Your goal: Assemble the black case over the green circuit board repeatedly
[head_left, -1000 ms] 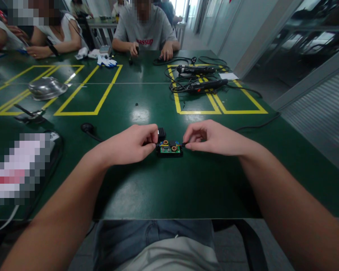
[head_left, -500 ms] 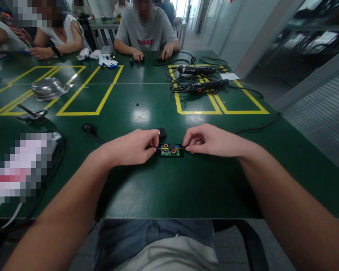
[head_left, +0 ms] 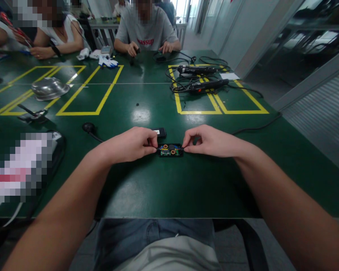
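In front of me on the green table lies an open black adapter case (head_left: 171, 155) with a green circuit board (head_left: 165, 153) inside. Copper-wound coils and coloured wires show on the board. At the left end of the case, my left hand (head_left: 138, 142) pinches the black power cable between thumb and forefinger. My right hand (head_left: 207, 141) is closed in a pinch on the cable at the right end. The fingers hide most of both cable ends. Just behind the case, partly covered by my left hand, is a ridged black cover (head_left: 162, 132) with a white label.
A round black plug (head_left: 88, 128) lies at left. Corded black electric screwdrivers (head_left: 209, 86) rest inside yellow tape at back right. A metal bowl (head_left: 49, 89) and a blurred-out device (head_left: 19, 165) are on the left. Across the table, a co-worker (head_left: 147, 30) handles small dark objects.
Both my hands keep their pinches, with the left shifted very slightly left. More of the cover's label shows. The co-worker opposite has lifted a dark object off the table.
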### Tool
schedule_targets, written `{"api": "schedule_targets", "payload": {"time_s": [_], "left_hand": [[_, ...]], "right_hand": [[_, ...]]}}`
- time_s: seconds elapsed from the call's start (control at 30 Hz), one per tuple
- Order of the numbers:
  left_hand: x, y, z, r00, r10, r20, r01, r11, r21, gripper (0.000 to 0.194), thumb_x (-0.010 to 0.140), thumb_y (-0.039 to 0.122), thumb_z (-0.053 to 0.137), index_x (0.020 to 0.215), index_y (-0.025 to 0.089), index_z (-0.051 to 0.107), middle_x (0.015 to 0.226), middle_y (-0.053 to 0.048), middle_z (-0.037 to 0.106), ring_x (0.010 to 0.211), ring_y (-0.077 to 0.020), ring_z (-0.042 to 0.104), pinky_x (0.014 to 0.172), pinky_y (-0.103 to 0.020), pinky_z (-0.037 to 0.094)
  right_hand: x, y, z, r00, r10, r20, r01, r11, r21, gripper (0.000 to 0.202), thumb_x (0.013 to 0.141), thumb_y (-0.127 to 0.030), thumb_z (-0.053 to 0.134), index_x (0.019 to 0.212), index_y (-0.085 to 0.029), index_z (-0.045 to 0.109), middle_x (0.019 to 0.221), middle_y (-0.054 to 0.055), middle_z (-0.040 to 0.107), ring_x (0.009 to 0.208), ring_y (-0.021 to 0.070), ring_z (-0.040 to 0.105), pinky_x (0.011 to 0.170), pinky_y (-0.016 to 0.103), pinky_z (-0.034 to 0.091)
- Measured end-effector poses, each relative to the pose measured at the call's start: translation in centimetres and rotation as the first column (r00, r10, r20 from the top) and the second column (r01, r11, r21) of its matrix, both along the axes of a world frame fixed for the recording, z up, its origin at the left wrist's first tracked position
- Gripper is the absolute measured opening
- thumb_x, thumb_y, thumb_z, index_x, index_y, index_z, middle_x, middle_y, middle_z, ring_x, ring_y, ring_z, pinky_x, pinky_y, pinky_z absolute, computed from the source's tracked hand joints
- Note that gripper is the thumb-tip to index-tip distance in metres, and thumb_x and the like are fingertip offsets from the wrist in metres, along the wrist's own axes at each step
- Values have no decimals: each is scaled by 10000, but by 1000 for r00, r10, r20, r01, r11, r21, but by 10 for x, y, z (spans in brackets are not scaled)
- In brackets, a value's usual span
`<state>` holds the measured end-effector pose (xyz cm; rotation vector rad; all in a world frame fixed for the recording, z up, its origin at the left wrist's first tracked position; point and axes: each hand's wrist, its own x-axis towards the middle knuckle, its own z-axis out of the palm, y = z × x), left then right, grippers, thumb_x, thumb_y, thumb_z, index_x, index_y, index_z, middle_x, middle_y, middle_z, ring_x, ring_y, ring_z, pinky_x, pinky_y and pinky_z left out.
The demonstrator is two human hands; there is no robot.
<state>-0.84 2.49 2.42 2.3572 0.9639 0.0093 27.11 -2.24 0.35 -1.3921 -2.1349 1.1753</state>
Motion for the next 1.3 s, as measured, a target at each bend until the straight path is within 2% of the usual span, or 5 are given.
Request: {"api": "schedule_targets", "payload": {"time_s": [0.33,0.63,0.93,1.13,1.3], "left_hand": [[6,-1,-5,997,-12,70,14,999,-32,47,910,139,727,893,183,723,793,18,756,697,-142,680,688,-249,450],[9,-4,-10,999,8,49,-10,998,57,98,890,98,752,845,186,748,786,14,772,694,-149,689,676,-259,445],[10,-6,-10,999,24,-24,-20,985,169,69,910,190,789,847,216,779,843,-6,784,755,-190,696,659,-296,420],[7,-4,-11,996,-84,44,65,945,321,160,977,281,723,878,225,834,1061,-77,753,1018,-262,699,928,-405,545],[5,12,-30,981,53,188,-128,901,416,344,974,370,733,1277,230,817,1364,-136,690,1280,-337,644,1173,-535,510]], "right_hand": [[0,-1,0,998,1,57,0,1000,-20,194,848,-409,741,848,-216,728,734,10,693,659,170,588,624,304,445],[-1,0,-4,996,-25,80,29,999,-40,214,848,-419,775,853,-209,737,764,14,697,689,172,578,651,307,436],[1,4,-11,999,-39,-17,38,997,-63,214,839,-400,791,899,-195,805,755,17,720,667,164,574,629,302,415],[2,4,-11,999,-34,-42,32,998,-56,205,839,-394,794,870,-194,827,728,19,725,645,161,578,614,305,414],[-2,2,-10,1000,-11,-26,12,1000,21,177,881,-360,735,864,-195,796,723,13,703,653,167,577,654,318,437]]}}
